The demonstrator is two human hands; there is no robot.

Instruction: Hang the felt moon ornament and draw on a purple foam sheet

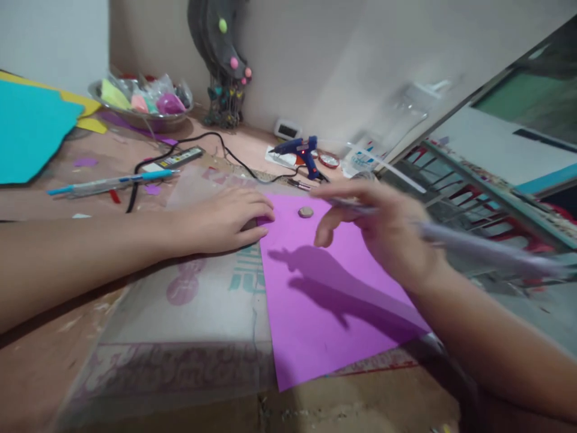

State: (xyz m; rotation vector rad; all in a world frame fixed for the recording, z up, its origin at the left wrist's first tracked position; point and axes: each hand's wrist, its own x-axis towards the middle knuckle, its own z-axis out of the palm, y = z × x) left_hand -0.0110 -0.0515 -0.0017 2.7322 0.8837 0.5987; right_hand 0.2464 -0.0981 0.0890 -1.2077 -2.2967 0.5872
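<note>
The purple sheet (315, 322) extends right from the left hand (232, 219), which lies flat, thumb apart, fingertips at its edge. Above it, the right hand (394, 228) grips a blurred pen (487, 247); 1 small disc (305, 212) sits between the 2 hands.

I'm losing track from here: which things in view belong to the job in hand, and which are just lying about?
Apparently in use:
purple sheet, left hand at its edge
small round piece on it
blurred pen-like stick, held in the right hand

Lying about, it seems:
glue gun
blue pen
turquoise sheet
metal bowl
</note>
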